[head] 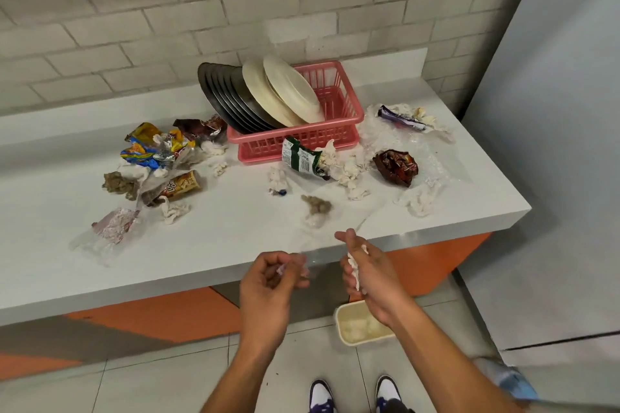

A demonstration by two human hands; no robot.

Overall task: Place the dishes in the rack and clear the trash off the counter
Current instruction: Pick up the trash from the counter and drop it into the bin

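Your right hand (365, 278) grips a white tissue (355, 266) and your left hand (268, 282) pinches a small scrap (280, 269), low in the frame. Move both right over the bin (360, 341) below, then let go. More trash (396, 166) waits on the surface (235, 231).

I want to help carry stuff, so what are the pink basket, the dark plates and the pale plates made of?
The pink basket looks like moulded plastic: even colour, slotted walls. The dark plates seem metal, maybe steel, from their grey sheen. The pale plates look matte cream; plastic or ceramic, I cannot tell.
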